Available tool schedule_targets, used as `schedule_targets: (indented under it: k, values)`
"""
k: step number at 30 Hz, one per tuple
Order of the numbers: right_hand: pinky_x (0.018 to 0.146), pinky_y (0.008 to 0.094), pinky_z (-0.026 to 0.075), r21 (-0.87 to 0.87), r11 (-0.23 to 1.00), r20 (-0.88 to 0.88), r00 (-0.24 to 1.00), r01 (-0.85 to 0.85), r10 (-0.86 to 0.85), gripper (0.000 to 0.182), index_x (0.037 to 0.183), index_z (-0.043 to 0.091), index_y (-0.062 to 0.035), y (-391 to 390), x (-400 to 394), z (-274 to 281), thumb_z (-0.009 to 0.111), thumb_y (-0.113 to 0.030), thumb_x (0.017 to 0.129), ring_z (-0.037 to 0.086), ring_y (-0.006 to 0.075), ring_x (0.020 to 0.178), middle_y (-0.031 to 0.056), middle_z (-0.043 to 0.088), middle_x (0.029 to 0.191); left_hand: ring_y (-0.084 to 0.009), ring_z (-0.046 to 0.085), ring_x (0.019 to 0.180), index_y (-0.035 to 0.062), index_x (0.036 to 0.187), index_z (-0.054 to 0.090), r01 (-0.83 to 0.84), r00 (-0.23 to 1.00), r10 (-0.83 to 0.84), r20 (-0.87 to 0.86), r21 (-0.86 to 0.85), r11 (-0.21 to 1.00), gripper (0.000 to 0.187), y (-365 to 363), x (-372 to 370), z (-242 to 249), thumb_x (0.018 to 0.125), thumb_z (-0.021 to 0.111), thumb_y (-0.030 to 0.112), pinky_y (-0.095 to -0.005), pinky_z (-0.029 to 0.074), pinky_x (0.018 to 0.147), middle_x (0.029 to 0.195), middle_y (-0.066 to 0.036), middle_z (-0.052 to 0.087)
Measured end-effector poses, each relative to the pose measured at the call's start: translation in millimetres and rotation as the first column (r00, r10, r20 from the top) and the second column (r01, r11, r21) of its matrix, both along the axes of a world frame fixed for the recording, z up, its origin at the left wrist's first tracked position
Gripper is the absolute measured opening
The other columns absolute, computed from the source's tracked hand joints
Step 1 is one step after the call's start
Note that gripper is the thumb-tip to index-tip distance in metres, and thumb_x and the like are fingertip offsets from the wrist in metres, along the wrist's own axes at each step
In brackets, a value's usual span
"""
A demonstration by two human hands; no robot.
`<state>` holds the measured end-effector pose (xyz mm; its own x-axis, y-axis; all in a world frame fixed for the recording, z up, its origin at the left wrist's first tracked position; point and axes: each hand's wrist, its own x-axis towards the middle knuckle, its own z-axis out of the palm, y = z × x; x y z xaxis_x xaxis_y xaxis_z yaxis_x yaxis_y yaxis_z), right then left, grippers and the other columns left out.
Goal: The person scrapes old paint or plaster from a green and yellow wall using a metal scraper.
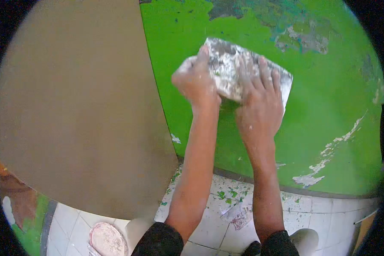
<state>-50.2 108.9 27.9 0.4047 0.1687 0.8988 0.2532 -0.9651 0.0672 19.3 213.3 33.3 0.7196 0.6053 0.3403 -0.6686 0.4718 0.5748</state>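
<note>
Both hands are at a flat, roughly rectangular metal plate (226, 70) smeared with white paste, tilted in front of the green wall. My left hand (196, 81) grips the plate's left end, thumb on the near face and fingers curled at the edge. My right hand (260, 98) holds the plate's right part, with its fingers stretched over the near face; its thumb is mostly hidden. White residue coats both hands, and they are slightly blurred. Behind the plate, the green painted wall (226, 136) has peeled patches and a white streak (328, 155) at lower right.
A brown panel (85, 106) stands on the left, its edge meeting the green wall. On the white tiled floor (315, 209) lie green paint flakes (230, 194). A round container of pale paste (109, 240) stands at bottom left. One shoe (252, 248) shows below.
</note>
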Motion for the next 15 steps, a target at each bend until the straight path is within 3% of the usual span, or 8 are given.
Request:
schedule_targets:
  k: [3, 5, 7, 10, 13, 15]
  values:
    - [0.121, 0.0538, 0.023, 0.012, 0.999, -0.047, 0.998, -0.035, 0.035, 0.057, 0.136, 0.059, -0.0063, -4, -1, -10, 0.053, -0.002, 0.079, 0.040, 0.0341, 0.143, 0.0143, 0.061, 0.136, -0.0099, 0.052, 0.052, -0.0018, 0.068, 0.067, -0.059, 0.998, 0.058, 0.011, 0.023, 0.998, 0.026, -2, -7, 5, 0.086, 0.076, 0.015, -0.0295, 0.039, 0.047, 0.064, -0.005, 0.065]
    - [0.121, 0.0536, 0.023, 0.057, 0.997, -0.082, 0.995, -0.054, 0.058, 0.058, 0.136, 0.058, -0.0066, -7, -5, -67, 0.053, -0.002, 0.079, 0.039, 0.0342, 0.143, 0.0145, 0.060, 0.137, -0.0100, 0.053, 0.053, -0.0015, 0.067, 0.067, -0.097, 0.987, 0.101, -0.127, 0.035, 0.995, 0.029, -9, -15, -44, 0.085, 0.078, 0.018, -0.0309, 0.039, 0.048, 0.063, -0.005, 0.065]
    - [0.121, 0.0534, 0.023, 0.106, 0.992, -0.125, 0.988, -0.072, 0.085, 0.059, 0.137, 0.058, -0.0068, -8, -13, -109, 0.053, -0.001, 0.078, 0.039, 0.0343, 0.143, 0.0147, 0.060, 0.138, -0.0099, 0.053, 0.054, -0.0009, 0.067, 0.068, -0.182, 0.916, 0.242, -0.321, 0.204, 0.962, 0.030, -11, -28, -101, 0.086, 0.079, 0.020, -0.0320, 0.041, 0.049, 0.061, -0.004, 0.064]
    - [0.121, 0.0532, 0.023, 0.149, 0.988, -0.254, 0.963, -0.047, 0.084, 0.060, 0.138, 0.058, -0.0072, -9, -17, -124, 0.054, -0.003, 0.078, 0.036, 0.0342, 0.145, 0.0144, 0.058, 0.140, -0.0095, 0.053, 0.054, -0.0008, 0.067, 0.069, -0.168, 0.899, 0.261, -0.351, 0.273, 0.947, 0.029, -9, -23, -120, 0.086, 0.078, 0.019, -0.0316, 0.043, 0.051, 0.060, -0.003, 0.063]
    - [0.121, 0.0534, 0.025, 0.076, 0.996, -0.138, 0.989, -0.052, 0.062, 0.059, 0.137, 0.058, -0.0078, -7, 1, -67, 0.054, -0.004, 0.079, 0.038, 0.0344, 0.144, 0.0127, 0.058, 0.141, -0.0086, 0.049, 0.055, -0.0016, 0.068, 0.067, -0.110, 0.990, 0.111, -0.090, 0.011, 0.994, 0.029, -9, -9, -43, 0.088, 0.076, 0.018, -0.0309, 0.039, 0.049, 0.064, -0.001, 0.062]
    - [0.120, 0.0534, 0.026, 0.045, 0.999, -0.003, 1.000, -0.005, 0.005, 0.054, 0.135, 0.060, -0.0080, 1, 9, -20, 0.053, -0.005, 0.081, 0.039, 0.0346, 0.143, 0.0123, 0.058, 0.140, -0.0087, 0.048, 0.055, -0.0014, 0.068, 0.066, -0.088, 0.995, 0.089, -0.038, 0.027, 0.996, 0.029, 0, 8, -2, 0.088, 0.076, 0.017, -0.0310, 0.038, 0.049, 0.064, -0.001, 0.062]
